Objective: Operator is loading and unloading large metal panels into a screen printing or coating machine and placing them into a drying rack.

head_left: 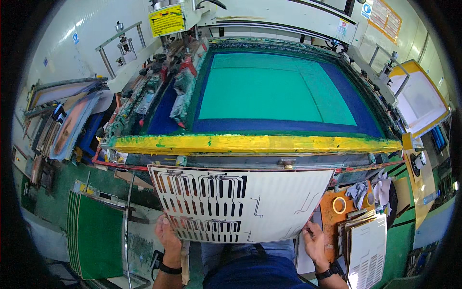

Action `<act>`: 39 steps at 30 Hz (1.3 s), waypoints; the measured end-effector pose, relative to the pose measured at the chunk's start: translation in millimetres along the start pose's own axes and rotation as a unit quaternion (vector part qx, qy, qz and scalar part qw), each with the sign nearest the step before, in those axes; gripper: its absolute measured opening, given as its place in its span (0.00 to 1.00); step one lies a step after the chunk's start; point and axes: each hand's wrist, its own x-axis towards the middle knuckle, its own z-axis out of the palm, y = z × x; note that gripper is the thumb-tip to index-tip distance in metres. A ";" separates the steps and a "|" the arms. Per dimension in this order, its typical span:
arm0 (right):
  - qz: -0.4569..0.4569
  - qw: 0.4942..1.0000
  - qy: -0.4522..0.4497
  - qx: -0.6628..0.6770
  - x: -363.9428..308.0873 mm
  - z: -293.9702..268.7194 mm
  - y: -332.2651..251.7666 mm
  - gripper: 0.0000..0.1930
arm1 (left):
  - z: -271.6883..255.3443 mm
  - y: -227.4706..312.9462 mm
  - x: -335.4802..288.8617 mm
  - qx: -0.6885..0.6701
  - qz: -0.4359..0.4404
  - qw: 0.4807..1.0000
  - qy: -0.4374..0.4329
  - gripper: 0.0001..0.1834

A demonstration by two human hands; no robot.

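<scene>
A large white circuit board panel [274, 207] is held in front of me, tilted, between both hands. Rows of dark slots and thin traces cover its left half, with a few fine lines on the right. My left hand [168, 236] is closed on its lower left edge, fingers partly behind it. At the lower right edge, my right hand [315, 243] grips with the thumb in front. Just beyond the panel's far edge lies a screen printing frame [269, 143], yellow along its front. Its mesh [260, 91] is coated with green and bordered in blue.
A squeegee assembly [183, 91] smeared with green stands over the screen's left side. At right, an orange table [329, 212] bears a tape roll [339, 205] and a stack of white panels [368, 250]. A green-surfaced rack [96, 236] stands at lower left.
</scene>
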 end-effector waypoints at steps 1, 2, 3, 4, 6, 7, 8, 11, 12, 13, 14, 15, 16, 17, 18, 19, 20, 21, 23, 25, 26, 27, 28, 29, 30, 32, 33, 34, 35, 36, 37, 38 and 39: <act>0.021 1.000 -0.007 0.010 -0.2 -1.4 -2.2 0.18 | -2.8 -2.6 -0.5 0.000 0.000 1.000 0.000 0.19; 0.042 0.999 -0.014 0.019 -0.3 -2.2 -3.5 0.17 | -4.9 -4.6 -1.0 0.009 0.001 1.000 0.002 0.20; 0.042 0.999 -0.014 0.019 0.2 -2.0 -1.9 0.17 | -5.5 -5.4 -0.9 0.017 0.002 1.000 0.004 0.20; 0.022 1.000 -0.010 0.000 1.3 -1.8 1.2 0.18 | -4.7 -6.1 -1.0 0.017 0.002 1.000 0.004 0.20; 0.001 1.000 -0.007 -0.019 1.6 -1.7 2.3 0.18 | 0.5 -6.5 -1.4 -0.011 0.014 0.999 0.031 0.15; 0.001 1.000 -0.004 -0.020 1.5 -2.1 1.0 0.18 | 2.6 -4.2 -1.4 -0.011 0.013 0.999 0.031 0.15; 0.001 1.000 -0.002 -0.020 1.5 -2.4 -0.6 0.18 | 4.7 0.3 -1.6 -0.007 0.012 1.000 0.017 0.15; 0.015 1.000 -0.006 -0.014 2.9 -3.7 -7.1 0.18 | 3.7 -0.7 -1.5 0.005 0.017 1.000 0.010 0.15; 0.014 1.000 -0.006 -0.014 2.5 -3.8 -6.2 0.18 | 2.1 -3.1 -1.6 0.014 0.021 1.000 0.016 0.15; 0.026 1.000 -0.009 -0.009 2.0 -3.5 -4.3 0.16 | -0.9 -5.3 -1.6 0.014 0.022 1.000 0.015 0.15; 0.038 0.999 -0.012 -0.004 2.2 -3.2 -3.0 0.15 | -4.9 -7.4 -1.5 0.006 0.018 1.000 0.009 0.15; 0.041 0.999 -0.011 -0.005 2.1 -2.9 -1.4 0.15 | -6.5 -10.4 -0.9 -0.001 0.010 1.000 0.002 0.15; 0.036 0.999 -0.010 -0.010 2.2 -2.6 -0.2 0.15 | -6.7 -13.1 -0.2 0.000 0.007 1.000 0.000 0.15; 0.031 0.999 -0.009 -0.015 2.5 -2.1 0.7 0.16 | -6.5 -15.1 0.7 -0.008 0.003 1.000 0.000 0.15; 0.035 0.999 -0.008 -0.015 1.5 -1.5 0.3 0.16 | -4.9 -13.7 0.3 -0.015 -0.001 1.000 -0.001 0.15; 0.038 0.999 -0.008 -0.013 2.5 -0.8 -1.3 0.16 | -2.3 -12.1 -0.4 -0.013 -0.004 1.000 -0.003 0.15; 0.042 0.999 -0.009 -0.011 2.9 -0.1 -2.2 0.16 | 1.6 -9.8 -1.5 -0.009 -0.002 1.000 0.007 0.15; 0.046 0.999 -0.008 -0.010 3.2 0.5 -0.8 0.16 | 5.7 -6.5 -2.0 -0.005 0.001 1.000 0.016 0.15; 0.011 1.000 0.007 -0.021 3.0 3.5 4.2 0.15 | 5.7 -2.1 -4.1 0.006 0.005 1.000 0.003 0.15; 0.016 1.000 0.007 -0.011 2.1 6.2 7.1 0.14 | 5.1 -0.2 -4.7 0.015 0.012 1.000 -0.005 0.15; 0.020 1.000 0.008 -0.002 0.9 7.5 8.2 0.14 | 4.0 0.2 -6.2 0.020 0.012 1.000 0.003 0.15; 0.020 1.000 0.008 -0.001 0.7 8.0 9.2 0.14 | 4.0 0.0 -6.5 0.023 0.011 1.000 0.010 0.15; 0.012 1.000 0.010 -0.004 -0.3 8.2 10.2 0.14 | 3.9 0.2 -6.8 0.024 0.010 1.000 0.010 0.15; 0.005 1.000 0.013 -0.006 -1.9 8.7 11.2 0.14 | 3.7 0.4 -7.1 0.020 0.006 1.000 0.010 0.14; 0.011 1.000 0.018 -0.008 -3.2 8.8 13.8 0.14 | 6.2 -1.6 -5.4 0.014 0.000 1.000 0.004 0.14; 0.002 0.999 0.046 -0.008 -6.8 7.9 20.6 0.13 | 3.6 -9.3 -4.1 0.016 -0.036 0.999 0.025 0.15; -0.023 0.999 0.031 -0.021 -3.2 9.8 22.3 0.14 | -0.6 -15.5 -3.4 0.020 -0.069 0.996 0.052 0.16; -0.033 0.998 0.028 -0.039 -1.5 6.9 21.9 0.14 | -5.3 -23.6 -2.9 0.042 -0.039 0.997 0.042 0.19; -0.013 0.999 0.008 -0.050 -0.7 7.9 20.2 0.14 | -17.2 -26.2 -5.7 0.062 -0.012 0.997 0.033 0.23; 0.015 0.998 -0.008 -0.065 0.7 9.2 18.6 0.15 | -21.1 -16.2 -6.8 0.174 0.003 0.985 -0.003 0.25; -0.036 0.999 0.031 -0.010 2.3 12.0 20.8 0.13 | -22.2 -5.8 -6.1 0.280 0.030 0.958 -0.046 0.27; -0.013 1.000 0.011 -0.011 2.8 9.8 11.6 0.13 | -25.8 -6.5 -8.2 0.210 0.029 0.977 -0.032 0.28; -0.018 1.000 0.015 0.017 3.5 7.7 6.4 0.14 | -33.0 -11.3 -11.8 0.141 0.030 0.990 -0.005 0.28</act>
